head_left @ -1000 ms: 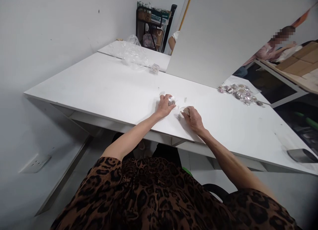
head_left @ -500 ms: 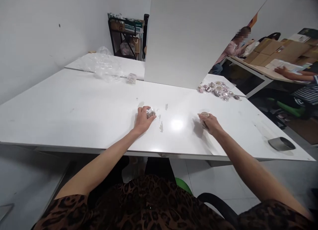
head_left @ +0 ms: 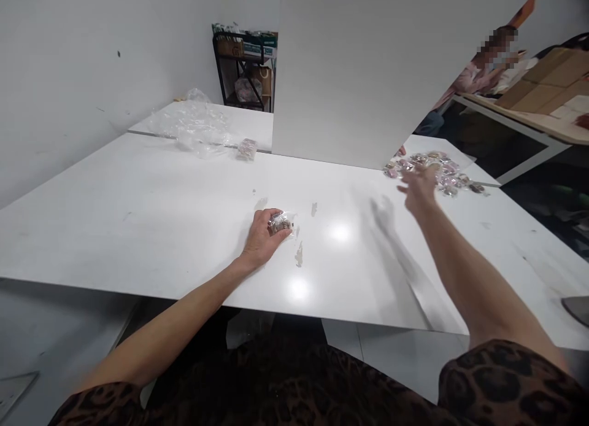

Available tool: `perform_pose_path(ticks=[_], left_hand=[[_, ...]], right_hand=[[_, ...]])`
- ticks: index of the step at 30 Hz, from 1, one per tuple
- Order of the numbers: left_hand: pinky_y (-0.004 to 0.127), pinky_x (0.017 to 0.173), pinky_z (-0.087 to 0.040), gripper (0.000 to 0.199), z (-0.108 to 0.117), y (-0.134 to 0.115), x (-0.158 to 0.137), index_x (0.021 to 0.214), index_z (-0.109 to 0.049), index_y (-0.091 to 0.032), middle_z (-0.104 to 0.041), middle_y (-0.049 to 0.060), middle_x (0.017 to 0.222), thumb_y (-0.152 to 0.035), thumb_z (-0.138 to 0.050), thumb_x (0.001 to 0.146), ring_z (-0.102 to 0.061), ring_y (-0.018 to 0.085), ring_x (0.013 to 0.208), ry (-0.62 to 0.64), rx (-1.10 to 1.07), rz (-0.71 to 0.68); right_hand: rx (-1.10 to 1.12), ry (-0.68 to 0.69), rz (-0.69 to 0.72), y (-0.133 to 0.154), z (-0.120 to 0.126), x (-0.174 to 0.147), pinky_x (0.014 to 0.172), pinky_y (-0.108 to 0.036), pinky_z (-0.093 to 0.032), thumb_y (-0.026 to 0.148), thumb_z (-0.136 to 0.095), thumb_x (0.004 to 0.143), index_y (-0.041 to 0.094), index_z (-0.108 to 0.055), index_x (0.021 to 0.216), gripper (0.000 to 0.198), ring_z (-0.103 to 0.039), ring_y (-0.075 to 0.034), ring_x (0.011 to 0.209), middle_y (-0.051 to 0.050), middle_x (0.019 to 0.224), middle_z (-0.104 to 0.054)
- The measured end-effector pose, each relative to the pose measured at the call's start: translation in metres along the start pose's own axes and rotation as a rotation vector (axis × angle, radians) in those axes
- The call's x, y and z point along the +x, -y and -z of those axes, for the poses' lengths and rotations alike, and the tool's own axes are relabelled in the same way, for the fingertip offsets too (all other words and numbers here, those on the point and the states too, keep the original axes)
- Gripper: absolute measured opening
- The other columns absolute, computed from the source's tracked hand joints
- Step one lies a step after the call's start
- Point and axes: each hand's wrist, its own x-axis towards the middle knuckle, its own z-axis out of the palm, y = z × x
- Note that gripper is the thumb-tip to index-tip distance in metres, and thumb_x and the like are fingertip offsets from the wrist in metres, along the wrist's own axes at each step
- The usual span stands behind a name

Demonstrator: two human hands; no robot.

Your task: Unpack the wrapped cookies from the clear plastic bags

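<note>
The left hand (head_left: 261,237) rests on the white table (head_left: 161,229), its thumb and fingers curled around a clear-wrapped packet (head_left: 281,223) with small brownish contents. Greyish marks (head_left: 299,254) lie on the tabletop just beside it. The right hand (head_left: 421,191) reaches well forward and to the right, fingers loosely spread and blurred, over the near left side of a pile of small clear-wrapped packets (head_left: 453,179), some pinkish, some brown; whether it touches any of them I cannot tell. The pile sits beside the lower right corner of an upright white panel (head_left: 345,70). Near that panel's left edge lies a single pinkish wrapped packet (head_left: 247,149), with crumpled clear plastic (head_left: 196,122) to its left. Beyond, at right, a person in a pink top (head_left: 473,79) is near a cardboard box (head_left: 547,82) on another table (head_left: 519,113)
</note>
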Motion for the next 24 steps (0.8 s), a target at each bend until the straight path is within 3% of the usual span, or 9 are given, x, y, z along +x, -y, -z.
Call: perform_pose_path(ticks=[3, 7, 9, 11, 14, 17, 19, 22, 24], left_hand=[[0.040, 0.101, -0.054, 0.046, -0.001, -0.002, -0.004, 0.123, -0.061, -0.025, -0.053, 0.006, 0.121, -0.029, -0.079, 0.081, -0.060, 0.019, 0.106, 0.118, -0.057, -0.080], [0.039, 0.096, -0.057, 0.068, -0.001, -0.003, -0.011, 0.140, -0.049, -0.029, -0.051, 0.007, 0.124, -0.035, -0.081, 0.081, -0.060, 0.018, 0.104, 0.329, -0.134, -0.174], [0.039, 0.092, -0.059, 0.079, -0.001, -0.003, -0.015, 0.148, -0.041, -0.031, -0.047, 0.008, 0.128, -0.037, -0.082, 0.080, -0.060, 0.017, 0.101, 0.394, -0.157, -0.212], [0.041, 0.092, -0.058, 0.085, 0.000, -0.002, -0.017, 0.151, -0.038, -0.032, -0.045, 0.009, 0.132, -0.037, -0.083, 0.079, -0.059, 0.017, 0.101, 0.394, -0.136, -0.261], [0.047, 0.099, -0.057, 0.093, 0.000, -0.001, -0.019, 0.153, -0.038, -0.036, -0.045, 0.011, 0.139, -0.040, -0.088, 0.075, -0.057, 0.021, 0.107, 0.389, -0.065, -0.322], [0.050, 0.102, -0.055, 0.103, 0.000, -0.002, -0.019, 0.156, -0.038, -0.037, -0.040, 0.014, 0.150, -0.052, -0.092, 0.069, -0.054, 0.027, 0.119, 0.437, -0.033, -0.357], [0.050, 0.103, -0.054, 0.105, -0.001, -0.003, -0.018, 0.157, -0.036, -0.037, -0.036, 0.015, 0.155, -0.061, -0.089, 0.069, -0.051, 0.031, 0.127, 0.441, -0.031, -0.349], [0.050, 0.104, -0.053, 0.103, -0.003, -0.002, -0.015, 0.158, -0.036, -0.037, -0.032, 0.015, 0.158, -0.068, -0.084, 0.072, -0.049, 0.033, 0.132, 0.414, -0.035, -0.304], [0.049, 0.103, -0.054, 0.100, -0.004, 0.000, -0.012, 0.158, -0.036, -0.037, -0.031, 0.015, 0.158, -0.068, -0.082, 0.074, -0.050, 0.032, 0.131, 0.413, -0.037, -0.271]], right_hand=[[0.013, 0.198, -0.007, -0.013, -0.035, -0.098, 0.086, -0.042, -0.059, 0.043, -0.075, 0.077, 0.025, -0.058, 0.114, 0.044, -0.067, -0.025, 0.107, -0.010, 0.123, -0.067], [0.020, 0.883, 0.045, -0.005, -0.073, -0.205, 0.102, -0.049, -0.058, 0.056, -0.073, 0.086, 0.030, -0.055, 0.138, 0.061, -0.066, -0.027, 0.121, -0.009, 0.138, -0.065], [0.052, 1.012, 0.025, 0.005, -0.085, -0.234, 0.098, -0.050, -0.060, 0.057, -0.070, 0.091, 0.036, -0.052, 0.141, 0.058, -0.070, -0.026, 0.115, -0.003, 0.128, -0.071], [0.082, 1.012, -0.015, 0.013, -0.091, -0.248, 0.093, -0.051, -0.062, 0.057, -0.071, 0.090, 0.040, -0.055, 0.137, 0.053, -0.073, -0.026, 0.108, 0.002, 0.117, -0.076], [0.127, 0.896, -0.099, 0.019, -0.092, -0.257, 0.087, -0.050, -0.063, 0.056, -0.078, 0.083, 0.039, -0.066, 0.116, 0.039, -0.075, -0.026, 0.097, 0.004, 0.103, -0.078], [0.197, 0.756, -0.277, 0.013, -0.077, -0.262, 0.078, -0.048, -0.064, 0.052, -0.087, 0.074, 0.035, -0.068, 0.093, 0.032, -0.073, -0.026, 0.081, 0.003, 0.086, -0.076], [0.196, 0.643, -0.365, 0.004, -0.059, -0.260, 0.071, -0.045, -0.062, 0.050, -0.088, 0.072, 0.031, -0.070, 0.088, 0.030, -0.072, -0.027, 0.077, -0.002, 0.086, -0.076], [0.044, 0.443, -0.303, -0.006, -0.024, -0.230, 0.054, -0.041, -0.055, 0.052, -0.081, 0.077, 0.025, -0.072, 0.083, 0.029, -0.067, -0.027, 0.068, -0.011, 0.088, -0.075], [-0.019, 0.339, -0.230, -0.005, -0.004, -0.186, 0.049, -0.039, -0.051, 0.048, -0.078, 0.077, 0.024, -0.067, 0.079, 0.026, -0.061, -0.024, 0.061, -0.011, 0.076, -0.069]])
